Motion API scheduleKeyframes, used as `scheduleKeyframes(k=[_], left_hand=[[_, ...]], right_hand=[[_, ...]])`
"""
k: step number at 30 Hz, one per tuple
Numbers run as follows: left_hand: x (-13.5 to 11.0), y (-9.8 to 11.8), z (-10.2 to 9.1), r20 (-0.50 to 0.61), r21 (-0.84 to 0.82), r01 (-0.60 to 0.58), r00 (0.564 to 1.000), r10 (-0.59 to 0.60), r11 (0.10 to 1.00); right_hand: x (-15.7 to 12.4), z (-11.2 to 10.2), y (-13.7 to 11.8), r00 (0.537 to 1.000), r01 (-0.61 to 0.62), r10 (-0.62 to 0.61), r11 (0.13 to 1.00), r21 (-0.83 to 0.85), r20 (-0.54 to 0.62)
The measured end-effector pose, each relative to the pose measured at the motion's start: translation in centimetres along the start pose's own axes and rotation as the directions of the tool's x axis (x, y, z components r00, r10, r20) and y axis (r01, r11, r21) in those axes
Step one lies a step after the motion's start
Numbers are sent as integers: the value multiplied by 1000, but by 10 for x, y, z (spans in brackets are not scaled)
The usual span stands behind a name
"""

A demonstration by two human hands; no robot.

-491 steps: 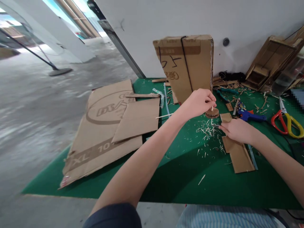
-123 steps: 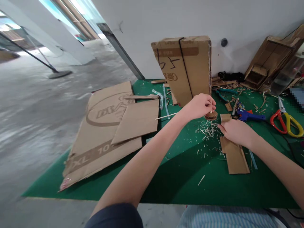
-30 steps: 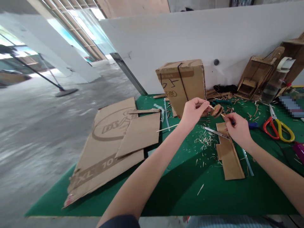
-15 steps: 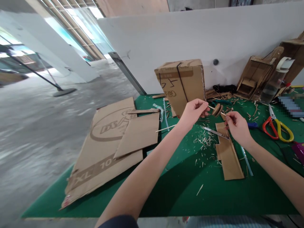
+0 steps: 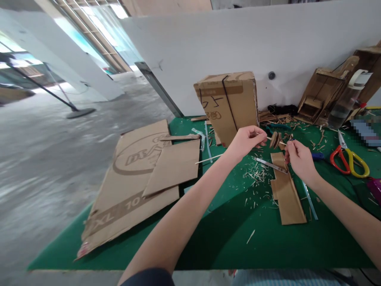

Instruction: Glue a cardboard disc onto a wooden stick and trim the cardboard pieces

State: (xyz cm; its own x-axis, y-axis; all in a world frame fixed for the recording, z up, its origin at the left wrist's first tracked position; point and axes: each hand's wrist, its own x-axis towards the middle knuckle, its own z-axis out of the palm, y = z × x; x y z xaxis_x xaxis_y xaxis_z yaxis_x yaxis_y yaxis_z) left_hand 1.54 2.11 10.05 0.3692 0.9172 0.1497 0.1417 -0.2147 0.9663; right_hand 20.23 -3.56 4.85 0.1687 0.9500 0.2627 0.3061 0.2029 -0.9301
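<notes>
A thin wooden stick (image 5: 282,143) runs through a small stack of cardboard discs (image 5: 275,140), held up over the green table. My left hand (image 5: 249,142) pinches the stick on the left side of the discs. On the other side, my right hand (image 5: 298,157) is closed on the stick's right end, its fingertips partly hidden. Below them lies a notched cardboard strip (image 5: 287,198), with a narrow metal blade-like piece (image 5: 272,165) across its upper part. Pale shavings (image 5: 256,174) are scattered to the left of it.
Flat cardboard sheets (image 5: 119,190) cover the table's left side. A cardboard box (image 5: 229,107) stands at the back. Scissors (image 5: 348,157), a clear bottle (image 5: 347,99) and a cardboard model (image 5: 320,93) are at the right. Another thin stick (image 5: 208,159) lies beside my left forearm.
Both hands have shifted slightly to the right with the stick. The discs have turned and now show more edge-on, spread slightly apart.
</notes>
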Motion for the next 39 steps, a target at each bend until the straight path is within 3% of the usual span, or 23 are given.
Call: scheduleKeyframes(k=[7, 14, 21, 27, 39], left_hand=[[2, -3, -1, 56, 58, 14, 998, -17, 998], [0, -1, 0, 81, 131, -55, 996, 45, 990], [0, -1, -1, 108, 169, -77, 992, 59, 983], [0, 0, -2, 125, 201, -86, 990, 61, 976], [-3, 11, -9, 43, 153, -38, 999, 32, 987]], right_hand=[[-2, 2, -2, 1000, -13, 11, 998, 56, 28], [-1, 4, 0, 999, -42, 40, 994, 106, 19], [0, 5, 4, 999, 37, -37, 988, 151, 3], [0, 4, 5, 1000, 24, -25, 991, 131, 4], [1, 1, 5, 999, 14, -11, 998, 65, -45]])
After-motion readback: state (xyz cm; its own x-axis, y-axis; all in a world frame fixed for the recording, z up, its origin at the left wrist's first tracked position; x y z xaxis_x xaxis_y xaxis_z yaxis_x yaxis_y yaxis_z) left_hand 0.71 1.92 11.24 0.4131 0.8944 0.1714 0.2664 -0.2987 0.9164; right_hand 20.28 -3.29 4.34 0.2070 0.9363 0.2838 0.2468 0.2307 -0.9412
